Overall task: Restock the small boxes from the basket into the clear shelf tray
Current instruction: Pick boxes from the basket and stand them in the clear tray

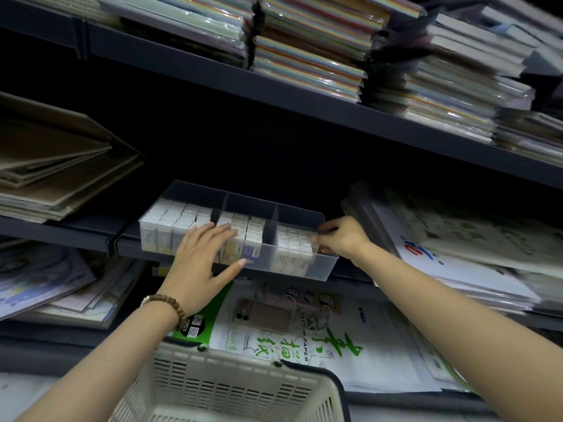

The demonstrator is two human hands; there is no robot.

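Note:
A clear shelf tray (327,264) with three compartments sits on the middle shelf, filled with rows of small white boxes (170,219). My left hand (202,257) lies flat with straight fingers on the box tops between the left and middle compartments, its thumb along the tray's front wall. My right hand (341,239) is at the tray's right end, its fingers pinching a small box (313,246) in the right compartment. The beige slotted basket (231,388) is below at the bottom edge; its inside is hidden.
Dark metal shelves hold stacks of wrapped coloured paper (307,53) above, brown card sheets (58,159) at left and paper pads (457,239) at right. A sketch paper pack (320,333) leans on the lower shelf behind the basket.

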